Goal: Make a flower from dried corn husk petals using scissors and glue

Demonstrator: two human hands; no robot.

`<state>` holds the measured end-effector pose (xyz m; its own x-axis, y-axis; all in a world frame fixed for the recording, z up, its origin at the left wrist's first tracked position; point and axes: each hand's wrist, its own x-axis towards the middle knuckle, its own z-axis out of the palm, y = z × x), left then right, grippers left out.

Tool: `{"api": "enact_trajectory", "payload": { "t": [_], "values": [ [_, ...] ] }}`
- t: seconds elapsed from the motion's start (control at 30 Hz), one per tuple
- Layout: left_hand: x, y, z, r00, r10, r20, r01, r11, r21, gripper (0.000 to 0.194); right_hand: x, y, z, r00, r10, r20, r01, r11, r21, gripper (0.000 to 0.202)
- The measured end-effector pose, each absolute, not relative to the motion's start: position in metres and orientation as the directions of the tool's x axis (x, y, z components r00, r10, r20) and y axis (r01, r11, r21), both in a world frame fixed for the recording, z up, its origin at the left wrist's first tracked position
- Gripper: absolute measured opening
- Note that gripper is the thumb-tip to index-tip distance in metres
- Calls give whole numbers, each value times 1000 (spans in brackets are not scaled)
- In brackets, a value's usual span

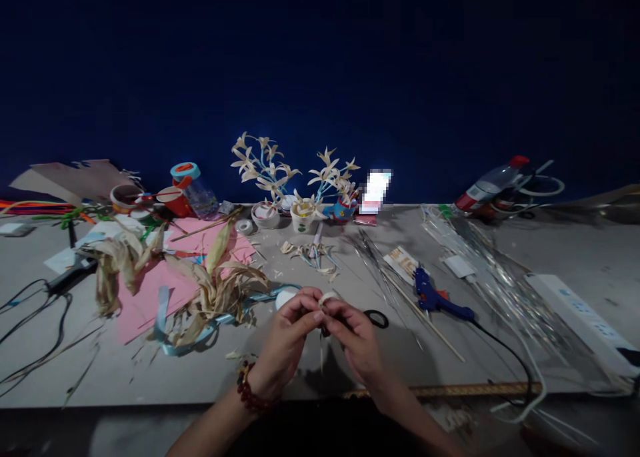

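My left hand, with a beaded bracelet on its wrist, and my right hand meet above the front of the table. Between their pinched fingertips is a small pale piece of corn husk, partly hidden by the fingers. A thin stem seems to hang below it. Beyond the hands lie several small husk pieces with blue stems. Dried corn husks and a light-blue ribbon are heaped to the left. A black ring-shaped roll rests close to my right hand.
Husk flowers stand near a white cup at the back. To the right are a blue glue gun with its cord, thin wires, a plastic bottle and a power strip. Pink paper lies left.
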<state>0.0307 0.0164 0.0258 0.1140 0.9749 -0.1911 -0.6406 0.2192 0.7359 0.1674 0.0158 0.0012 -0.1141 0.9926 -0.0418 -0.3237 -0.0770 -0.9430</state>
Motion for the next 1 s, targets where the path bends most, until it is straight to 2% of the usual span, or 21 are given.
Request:
{"api": "enact_trajectory", "payload": {
  "t": [0.13,0.33,0.5,0.6,0.8,0.9,1.0],
  "values": [
    [27,14,28,141,980,-139,-586,195,786,20,166,13,7,-239,963,-123,-437,-219,-872,26],
    [26,11,29,108,989,-100,-534,143,833,22,164,14,12,-320,936,-146,-415,-278,-866,29],
    [25,11,25,70,996,-49,-469,77,880,20,165,13,2,-260,962,-78,-330,-164,-930,31],
    [23,12,23,6,1000,15,-365,-12,931,16,168,12,-2,-232,972,-30,-273,-94,-957,28],
    [18,12,26,-29,983,180,-130,-183,975,9,188,19,14,-102,975,197,-74,190,-979,13],
    [19,12,28,-6,977,213,-90,-213,973,7,194,25,27,-126,955,267,-92,257,-962,11],
    [21,12,31,17,980,198,-119,-194,974,7,194,28,35,-184,946,268,-161,240,-957,10]
  ]
}}
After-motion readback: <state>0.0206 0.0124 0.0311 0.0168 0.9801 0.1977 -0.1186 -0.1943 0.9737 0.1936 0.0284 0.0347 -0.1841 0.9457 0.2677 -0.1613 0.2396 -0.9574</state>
